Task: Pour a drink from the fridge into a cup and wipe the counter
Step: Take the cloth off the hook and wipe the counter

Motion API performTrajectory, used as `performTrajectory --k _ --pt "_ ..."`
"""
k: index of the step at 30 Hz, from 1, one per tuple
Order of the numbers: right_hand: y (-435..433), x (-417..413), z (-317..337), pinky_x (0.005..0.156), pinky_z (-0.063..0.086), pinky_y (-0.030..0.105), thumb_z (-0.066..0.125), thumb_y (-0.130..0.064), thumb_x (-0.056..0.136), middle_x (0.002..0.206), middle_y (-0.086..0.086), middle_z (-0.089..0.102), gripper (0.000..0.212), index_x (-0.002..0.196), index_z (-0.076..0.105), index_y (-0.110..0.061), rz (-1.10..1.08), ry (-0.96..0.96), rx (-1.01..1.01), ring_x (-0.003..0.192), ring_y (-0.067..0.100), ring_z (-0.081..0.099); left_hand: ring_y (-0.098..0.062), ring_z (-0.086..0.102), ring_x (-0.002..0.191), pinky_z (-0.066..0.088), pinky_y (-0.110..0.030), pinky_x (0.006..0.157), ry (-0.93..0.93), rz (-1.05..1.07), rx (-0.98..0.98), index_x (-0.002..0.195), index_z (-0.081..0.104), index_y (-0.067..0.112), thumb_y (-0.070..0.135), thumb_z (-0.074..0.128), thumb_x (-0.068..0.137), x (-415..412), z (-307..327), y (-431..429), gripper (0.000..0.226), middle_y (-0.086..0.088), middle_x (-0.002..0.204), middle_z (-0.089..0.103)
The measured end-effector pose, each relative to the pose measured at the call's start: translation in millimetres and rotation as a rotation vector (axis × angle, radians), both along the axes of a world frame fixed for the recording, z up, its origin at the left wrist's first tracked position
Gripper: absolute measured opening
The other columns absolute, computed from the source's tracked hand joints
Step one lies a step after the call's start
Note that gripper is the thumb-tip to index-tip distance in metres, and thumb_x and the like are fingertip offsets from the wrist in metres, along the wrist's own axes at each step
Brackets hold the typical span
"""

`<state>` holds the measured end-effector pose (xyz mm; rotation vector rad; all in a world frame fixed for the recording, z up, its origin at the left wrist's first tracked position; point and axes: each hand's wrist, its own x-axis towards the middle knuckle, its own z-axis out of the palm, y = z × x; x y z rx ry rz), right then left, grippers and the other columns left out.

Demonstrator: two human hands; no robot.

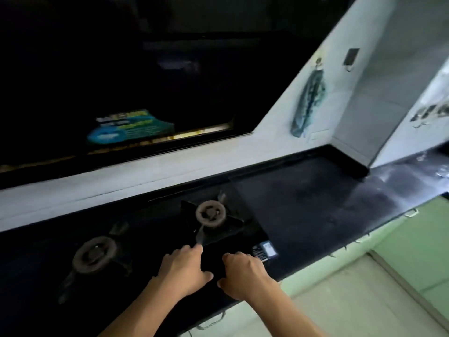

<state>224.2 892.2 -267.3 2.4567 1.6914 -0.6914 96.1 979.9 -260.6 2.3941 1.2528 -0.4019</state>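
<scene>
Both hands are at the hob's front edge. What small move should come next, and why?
Probably slide rightward onto the counter: left hand and right hand seem to grip a dark cloth on the hob, though it is hard to make out.

2 hands: left hand, right hand. 2 burners. 1 hood, 1 hanging cloth, 1 tabletop.

Glossy black glass hob, dull rough metal burner, matt speckled counter
</scene>
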Motion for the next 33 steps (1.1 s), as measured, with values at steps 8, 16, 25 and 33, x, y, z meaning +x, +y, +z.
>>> performTrajectory --k 8,16,25,33 --pt "-27.7 117.0 -7.4 0.088 0.044 0.036 0.057 -0.040 0.086 0.119 0.007 0.063 0.039 0.119 0.055 -0.019 -0.297 0.039 0.015 0.111 0.033 0.061 -0.027 0.053 0.127 0.044 -0.042 0.100 0.038 -0.252 -0.017 0.128 0.049 0.024 0.062 0.061 0.081 139.9 -16.1 10.3 0.061 -0.003 0.131 0.056" --pt "-71.5 249.5 -3.8 0.080 0.050 0.036 0.059 -0.042 0.088 0.114 0.009 0.063 0.033 0.109 0.056 -0.017 -0.610 0.090 0.009 0.104 0.032 0.063 -0.026 0.057 0.117 0.045 -0.042 0.098 0.025 -0.482 -0.030 0.127 0.050 0.023 0.062 0.060 0.085 297.5 -17.0 -5.0 0.058 -0.002 0.126 0.057" --pt "-89.9 422.3 -38.8 0.083 0.050 0.038 0.056 -0.044 0.090 0.113 0.008 0.064 0.035 0.111 0.056 -0.016 -0.500 0.087 0.010 0.103 0.032 0.063 -0.021 0.059 0.116 0.048 -0.038 0.098 0.096 -0.349 -0.044 0.134 0.049 0.022 0.062 0.059 0.087 453.7 -34.5 -31.3 0.062 0.001 0.130 0.057" --pt "-45.4 541.2 -18.0 0.073 0.047 0.034 0.055 -0.047 0.094 0.110 0.005 0.063 0.037 0.114 0.054 -0.017 -0.206 0.103 0.000 0.099 0.027 0.063 -0.018 0.061 0.109 0.054 -0.035 0.091 -0.037 -0.064 -0.027 0.133 0.049 0.024 0.061 0.058 0.089 540.5 -4.5 -33.5 0.058 0.002 0.132 0.055"
